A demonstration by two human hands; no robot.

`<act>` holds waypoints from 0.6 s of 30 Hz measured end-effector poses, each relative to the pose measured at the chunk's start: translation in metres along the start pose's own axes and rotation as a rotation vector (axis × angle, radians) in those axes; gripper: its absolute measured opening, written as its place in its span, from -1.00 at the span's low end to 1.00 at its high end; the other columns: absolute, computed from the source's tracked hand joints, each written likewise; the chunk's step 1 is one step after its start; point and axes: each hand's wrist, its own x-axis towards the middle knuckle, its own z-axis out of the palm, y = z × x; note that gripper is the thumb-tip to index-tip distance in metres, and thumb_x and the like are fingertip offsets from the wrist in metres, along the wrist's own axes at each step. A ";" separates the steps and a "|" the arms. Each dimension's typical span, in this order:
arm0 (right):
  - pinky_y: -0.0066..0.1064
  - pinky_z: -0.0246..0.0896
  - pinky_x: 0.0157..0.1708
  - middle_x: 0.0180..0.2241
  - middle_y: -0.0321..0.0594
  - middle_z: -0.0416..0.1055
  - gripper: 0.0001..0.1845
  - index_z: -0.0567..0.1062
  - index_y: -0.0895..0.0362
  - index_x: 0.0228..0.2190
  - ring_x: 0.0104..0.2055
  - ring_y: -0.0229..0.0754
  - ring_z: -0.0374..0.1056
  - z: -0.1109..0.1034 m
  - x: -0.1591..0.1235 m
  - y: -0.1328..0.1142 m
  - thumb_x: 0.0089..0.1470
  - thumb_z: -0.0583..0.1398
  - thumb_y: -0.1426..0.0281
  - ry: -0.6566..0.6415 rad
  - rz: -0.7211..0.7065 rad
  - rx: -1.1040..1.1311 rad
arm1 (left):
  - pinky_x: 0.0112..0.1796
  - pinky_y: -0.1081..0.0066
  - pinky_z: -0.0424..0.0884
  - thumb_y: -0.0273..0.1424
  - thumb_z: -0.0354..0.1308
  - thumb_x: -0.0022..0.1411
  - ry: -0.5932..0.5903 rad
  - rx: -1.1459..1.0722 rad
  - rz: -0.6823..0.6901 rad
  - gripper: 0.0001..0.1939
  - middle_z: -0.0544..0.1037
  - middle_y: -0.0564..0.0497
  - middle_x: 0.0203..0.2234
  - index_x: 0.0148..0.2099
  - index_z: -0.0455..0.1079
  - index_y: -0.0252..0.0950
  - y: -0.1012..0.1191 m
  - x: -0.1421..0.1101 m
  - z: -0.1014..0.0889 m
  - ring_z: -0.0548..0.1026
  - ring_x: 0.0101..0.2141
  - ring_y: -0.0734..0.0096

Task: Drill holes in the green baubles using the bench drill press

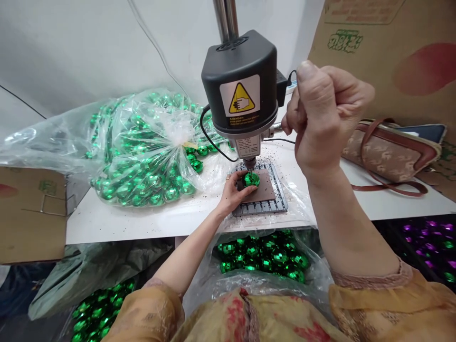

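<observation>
A: State the position of the shiny green faceted ball (251, 179).

B: Directly below the dark chuck (250, 163) of the black-housed drill press (240, 85), over a flat brown board (265, 190). The board lies on a slotted grey base plate (284, 204) on the white counter (124, 225).

A: Its orientation?

B: The upper side faces the chuck. The ball appears round, so I cannot assign it a long axis.

A: Condition of each grip?

B: The left hand (232, 192) pinches the ball from the left, thumb on the near side, fingers on the far side. The right hand (320, 114) is curled closed around the silver metal lever (276, 129) at the right of the drill press.

A: What is obscured?

B: The lever's outer end, inside the fist; the ball's left edge and underside. Whether the ball touches the board, or a drill bit touches the ball, I cannot tell. Far left, wrinkled clear plastic blurs a bagged heap of green balls (142, 156).
</observation>
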 end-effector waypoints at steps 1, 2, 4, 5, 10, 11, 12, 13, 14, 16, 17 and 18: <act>-0.44 -0.19 -0.68 -0.76 -0.46 -0.05 -0.42 0.12 0.12 -0.71 -0.73 -0.45 -0.10 0.000 0.000 0.000 0.11 0.28 0.18 0.000 -0.005 0.002 | -0.02 0.20 0.44 -0.13 0.42 0.09 0.004 0.018 0.017 -0.42 0.48 -0.14 -0.04 0.12 0.44 -0.22 0.001 0.000 0.001 0.49 -0.03 0.13; -0.41 -0.20 -0.69 -0.76 -0.45 -0.06 -0.42 0.12 0.11 -0.71 -0.73 -0.43 -0.11 0.000 0.000 0.000 0.10 0.29 0.17 0.001 -0.009 -0.003 | -0.01 0.18 0.44 -0.13 0.43 0.08 0.008 0.030 0.032 -0.42 0.48 -0.13 -0.06 0.11 0.44 -0.22 0.002 -0.001 0.002 0.49 -0.03 0.12; -0.36 -0.18 -0.68 -0.75 -0.43 -0.06 -0.42 0.11 0.08 -0.71 -0.72 -0.39 -0.12 0.000 0.000 0.000 0.11 0.28 0.15 -0.003 -0.006 -0.042 | -0.01 0.17 0.44 -0.15 0.44 0.08 0.008 0.039 0.051 -0.43 0.49 -0.12 -0.10 0.09 0.45 -0.22 0.004 -0.001 0.004 0.48 -0.04 0.12; -0.36 -0.17 -0.67 -0.75 -0.43 -0.06 -0.41 0.10 0.08 -0.70 -0.72 -0.39 -0.12 0.000 0.000 0.000 0.12 0.27 0.13 -0.006 0.001 -0.068 | -0.01 0.17 0.44 -0.15 0.44 0.08 0.008 0.040 0.057 -0.43 0.50 -0.11 -0.11 0.09 0.45 -0.22 0.004 -0.001 0.005 0.48 -0.04 0.12; -0.40 -0.17 -0.64 -0.73 -0.41 -0.05 -0.43 0.09 0.10 -0.69 -0.69 -0.42 -0.11 0.000 -0.002 -0.001 0.18 0.24 0.21 -0.010 0.000 -0.099 | -0.02 0.16 0.44 -0.13 0.43 0.10 0.005 0.039 0.072 -0.43 0.51 -0.11 -0.11 0.10 0.43 -0.22 0.004 -0.001 0.005 0.48 -0.05 0.12; -0.41 -0.18 -0.64 -0.73 -0.41 -0.06 -0.43 0.08 0.10 -0.69 -0.69 -0.43 -0.11 -0.001 -0.004 -0.001 0.18 0.23 0.23 -0.008 -0.013 -0.095 | -0.01 0.16 0.43 -0.13 0.42 0.10 0.005 0.039 0.073 -0.43 0.51 -0.11 -0.10 0.10 0.43 -0.22 0.004 -0.001 0.005 0.48 -0.05 0.12; -0.41 -0.18 -0.64 -0.73 -0.41 -0.07 -0.43 0.07 0.11 -0.68 -0.69 -0.43 -0.10 -0.001 -0.006 0.000 0.19 0.23 0.23 0.000 -0.027 -0.098 | 0.00 0.15 0.43 -0.13 0.42 0.11 0.007 0.039 0.073 -0.43 0.51 -0.11 -0.10 0.10 0.43 -0.22 0.003 -0.002 0.006 0.48 -0.04 0.12; -0.42 -0.18 -0.64 -0.72 -0.41 -0.08 -0.42 0.05 0.11 -0.68 -0.68 -0.44 -0.09 -0.002 -0.009 0.000 0.20 0.22 0.23 0.018 -0.042 -0.110 | 0.01 0.14 0.43 -0.13 0.42 0.11 0.010 0.039 0.074 -0.43 0.51 -0.11 -0.09 0.11 0.43 -0.22 0.003 -0.002 0.006 0.48 -0.04 0.11; -0.42 -0.17 -0.65 -0.71 -0.40 -0.10 -0.41 0.03 0.11 -0.68 -0.68 -0.44 -0.08 -0.003 -0.013 0.001 0.21 0.21 0.22 0.039 -0.053 -0.130 | 0.02 0.13 0.42 -0.13 0.42 0.11 0.011 0.039 0.074 -0.43 0.51 -0.11 -0.09 0.11 0.42 -0.21 0.002 -0.003 0.007 0.48 -0.03 0.11; -0.41 -0.12 -0.65 -0.70 -0.39 -0.14 -0.38 0.00 0.11 -0.70 -0.68 -0.43 -0.06 -0.006 -0.022 0.002 0.22 0.19 0.19 0.075 -0.060 -0.185 | 0.05 0.11 0.41 -0.13 0.41 0.12 0.013 0.037 0.074 -0.43 0.50 -0.11 -0.07 0.12 0.42 -0.21 0.001 -0.003 0.008 0.47 -0.02 0.11; -0.41 -0.10 -0.66 -0.70 -0.39 -0.16 -0.37 -0.01 0.11 -0.70 -0.68 -0.43 -0.05 -0.008 -0.026 0.003 0.21 0.19 0.18 0.084 -0.058 -0.204 | 0.06 0.10 0.40 -0.13 0.41 0.12 0.012 0.035 0.075 -0.43 0.50 -0.11 -0.07 0.12 0.41 -0.21 0.001 -0.004 0.008 0.47 -0.01 0.11; -0.40 -0.09 -0.66 -0.70 -0.39 -0.17 -0.35 -0.03 0.11 -0.71 -0.68 -0.42 -0.05 -0.010 -0.030 0.003 0.21 0.19 0.17 0.087 -0.055 -0.213 | 0.07 0.10 0.40 -0.13 0.41 0.12 0.010 0.034 0.078 -0.43 0.50 -0.11 -0.06 0.13 0.41 -0.21 0.000 -0.004 0.009 0.47 -0.01 0.10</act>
